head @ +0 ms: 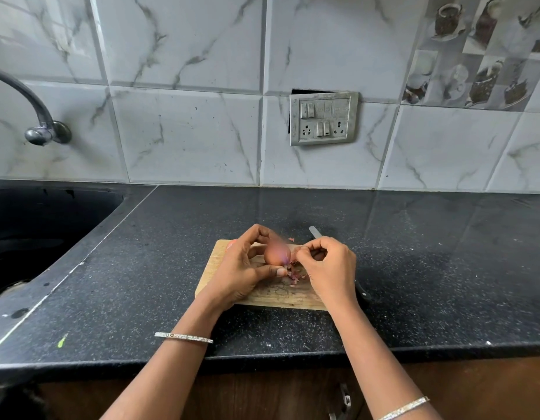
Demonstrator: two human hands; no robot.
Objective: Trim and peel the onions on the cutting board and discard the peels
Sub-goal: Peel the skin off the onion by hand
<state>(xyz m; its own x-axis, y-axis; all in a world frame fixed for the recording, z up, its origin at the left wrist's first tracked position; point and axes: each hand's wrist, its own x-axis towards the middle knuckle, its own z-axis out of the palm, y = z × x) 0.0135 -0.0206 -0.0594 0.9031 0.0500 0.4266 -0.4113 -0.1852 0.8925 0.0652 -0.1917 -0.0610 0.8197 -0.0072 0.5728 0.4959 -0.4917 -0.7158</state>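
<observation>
Above the cutting board (277, 297), fingers of the left hand (244, 268) curl round a blurred onion (277, 253), right hand (330, 268) fingertips pinch its skin, peel scraps (294, 277) lie beneath, knife (314, 231) behind on the black counter (414, 253)

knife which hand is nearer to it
Right. The right hand covers the middle of the knife; the left hand grips the onion, further left.
</observation>
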